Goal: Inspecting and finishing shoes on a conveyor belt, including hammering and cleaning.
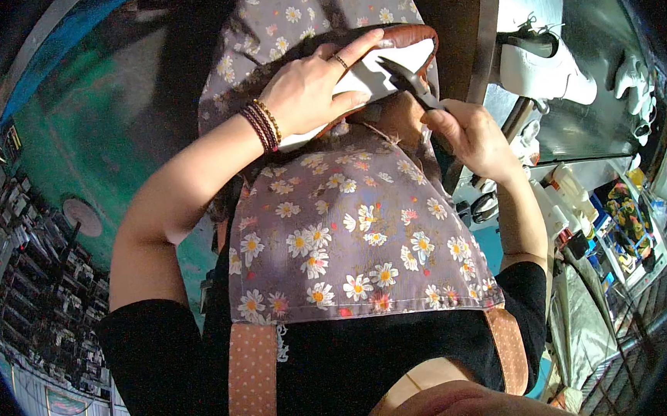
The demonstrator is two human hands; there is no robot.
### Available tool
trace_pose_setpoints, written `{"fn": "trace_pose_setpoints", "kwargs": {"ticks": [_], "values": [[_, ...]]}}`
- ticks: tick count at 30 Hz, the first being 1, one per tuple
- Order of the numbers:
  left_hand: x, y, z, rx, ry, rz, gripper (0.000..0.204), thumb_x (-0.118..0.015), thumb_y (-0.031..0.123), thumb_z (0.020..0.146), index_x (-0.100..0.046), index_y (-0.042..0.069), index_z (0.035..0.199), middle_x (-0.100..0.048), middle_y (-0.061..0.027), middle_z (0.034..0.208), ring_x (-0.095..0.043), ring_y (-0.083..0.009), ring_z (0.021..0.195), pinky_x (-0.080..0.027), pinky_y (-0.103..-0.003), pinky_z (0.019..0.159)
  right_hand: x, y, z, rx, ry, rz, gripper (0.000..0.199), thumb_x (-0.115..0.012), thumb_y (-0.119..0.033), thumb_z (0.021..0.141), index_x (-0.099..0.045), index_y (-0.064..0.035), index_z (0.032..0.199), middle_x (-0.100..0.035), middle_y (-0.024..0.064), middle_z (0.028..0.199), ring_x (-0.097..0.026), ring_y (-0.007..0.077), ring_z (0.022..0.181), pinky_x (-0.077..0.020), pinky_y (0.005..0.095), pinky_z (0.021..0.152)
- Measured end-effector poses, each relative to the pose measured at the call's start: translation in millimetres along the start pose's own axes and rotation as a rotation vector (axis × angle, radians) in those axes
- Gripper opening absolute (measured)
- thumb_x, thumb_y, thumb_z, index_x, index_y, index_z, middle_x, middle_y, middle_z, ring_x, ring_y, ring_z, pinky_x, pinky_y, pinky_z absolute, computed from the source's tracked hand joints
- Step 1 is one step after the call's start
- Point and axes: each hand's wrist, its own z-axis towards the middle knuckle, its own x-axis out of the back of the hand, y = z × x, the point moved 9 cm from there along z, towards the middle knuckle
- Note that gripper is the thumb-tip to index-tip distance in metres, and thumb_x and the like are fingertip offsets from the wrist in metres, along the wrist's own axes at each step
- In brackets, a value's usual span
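A brown leather shoe upper lies across my lap with its white underside facing up. My left hand grips it, the index finger along the brown edge and the thumb on the white surface. In my right hand is a pair of metal pliers, its jaws over the white underside. Whether the jaws touch the shoe I cannot tell. Some left fingers are hidden beyond the edge. A flowered apron covers my lap and chest.
To the right, a metal table carries a white laced shoe and several other white shoes. Boxes and tools crowd the lower right. Racks of dark items stand at left on a green floor.
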Motion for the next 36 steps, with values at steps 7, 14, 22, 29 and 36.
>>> {"fn": "trace_pose_setpoints", "kwargs": {"ticks": [7,14,22,29,36], "values": [[2,-4,5,0.047,-0.029,0.083,0.08,-0.062,0.035,0.083,-0.015,0.029,0.147,-0.054,-0.0285,0.115,-0.061,-0.0445,0.088,-0.052,-0.048,0.078,19,2,2,-0.162,0.158,0.204,0.038,-0.046,-0.029,0.099,-0.059,0.0036,0.084,-0.061,0.0105,0.068,-0.061,0.0172,0.063,-0.0487,0.0311,0.06],[-2,0,3,-0.008,0.004,0.25,0.058,-0.051,0.039,0.09,-0.03,0.03,0.143,-0.056,-0.0278,0.098,-0.063,-0.0403,0.072,-0.054,-0.046,0.067,11,0,12,-0.123,0.191,0.358,0.041,-0.044,-0.031,0.1,-0.059,0.0042,0.085,-0.059,0.0058,0.069,-0.058,0.0116,0.063,-0.0482,0.0265,0.058],[1,2,3,-0.29,0.116,-0.078,0.052,-0.063,0.029,0.085,-0.048,0.02,0.134,-0.044,-0.0249,0.129,-0.051,-0.0357,0.114,-0.039,-0.041,0.1,13,-18,15,-0.054,0.239,0.328,0.04,-0.044,-0.03,0.1,-0.06,0.0039,0.087,-0.059,0.0064,0.068,-0.057,0.0121,0.063,-0.047,0.0283,0.058],[-11,-41,8,0.111,-0.024,-1.527,0.033,-0.043,0.024,0.099,-0.055,0.0,0.117,-0.049,-0.0091,0.134,-0.051,-0.0122,0.111,-0.039,-0.028,0.098,-14,-10,23,-0.031,0.283,-0.182,0.028,-0.047,-0.02,0.097,-0.056,0.0041,0.086,-0.059,0.014,0.068,-0.062,0.0224,0.063,-0.0479,0.0337,0.06],[-18,-37,14,-0.021,-0.041,-0.595,0.051,-0.044,0.033,0.098,-0.037,0.001,0.138,-0.051,-0.0167,0.132,-0.045,-0.0251,0.125,-0.034,-0.033,0.103,-6,-30,10,0.11,0.45,-0.016,0.029,-0.05,-0.023,0.095,-0.053,0.0011,0.079,-0.056,0.0162,0.065,-0.06,0.0304,0.061,-0.0466,0.0386,0.056]]}}
